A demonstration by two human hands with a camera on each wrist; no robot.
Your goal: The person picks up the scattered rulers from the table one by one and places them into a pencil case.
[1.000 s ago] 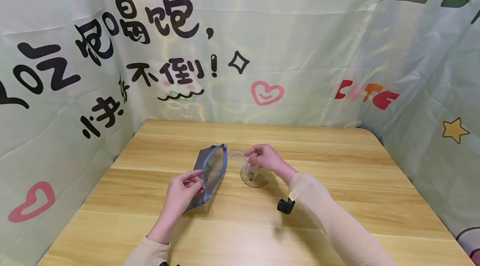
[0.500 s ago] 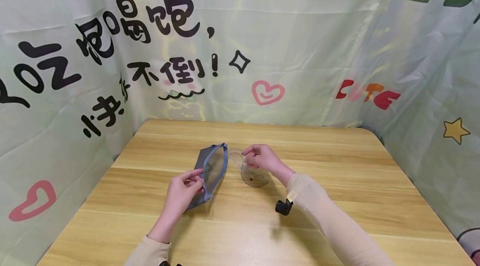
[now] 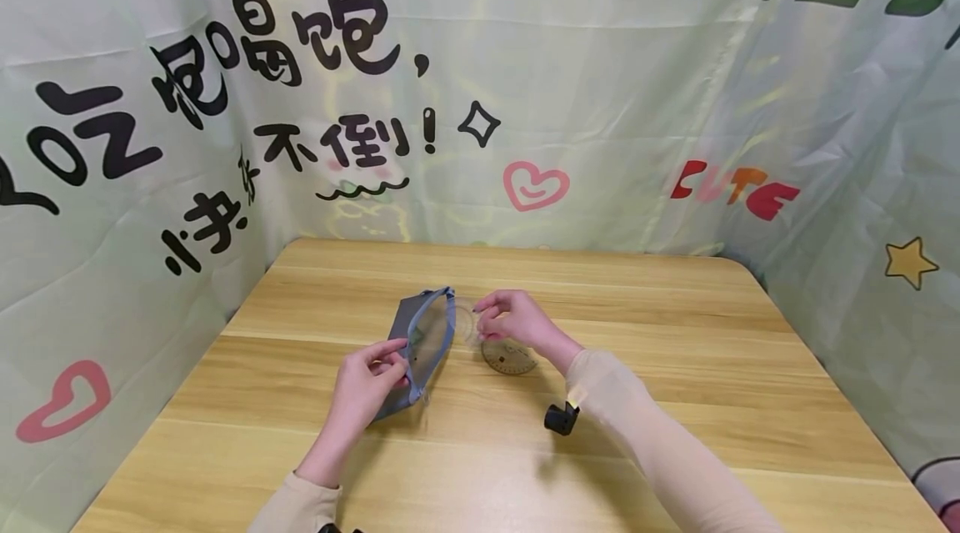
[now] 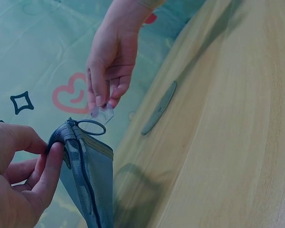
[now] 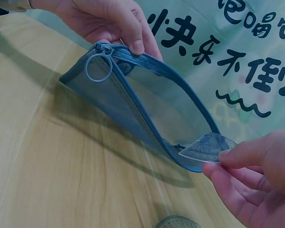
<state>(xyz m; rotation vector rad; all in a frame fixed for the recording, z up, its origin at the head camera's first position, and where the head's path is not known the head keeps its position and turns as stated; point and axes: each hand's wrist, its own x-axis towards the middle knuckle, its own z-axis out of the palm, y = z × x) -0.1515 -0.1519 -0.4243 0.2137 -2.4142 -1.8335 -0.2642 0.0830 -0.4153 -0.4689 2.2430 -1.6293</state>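
Note:
My left hand (image 3: 362, 383) pinches the rim of a blue zip pouch (image 5: 95, 85) with see-through sides, keeping its mouth spread apart. The zip's ring pull (image 5: 99, 68) hangs near those fingers. My right hand (image 3: 521, 320) pinches a clear plastic protractor (image 5: 204, 148) between thumb and fingers. One end of that protractor is at the pouch's mouth, by the corner away from the left hand. A second clear protractor (image 3: 510, 358) lies on the table below the right hand. In the left wrist view this lying protractor (image 4: 160, 108) appears edge-on.
Everything is on a wooden table (image 3: 675, 316). Printed cloth (image 3: 600, 99) hangs along the back and sides. A small black camera (image 3: 561, 419) juts from the right wrist above the tabletop.
My right hand has moved left with the clear protractor, bringing it to the pouch's mouth and uncovering more of the lying protractor. The left hand and pouch have stayed put.

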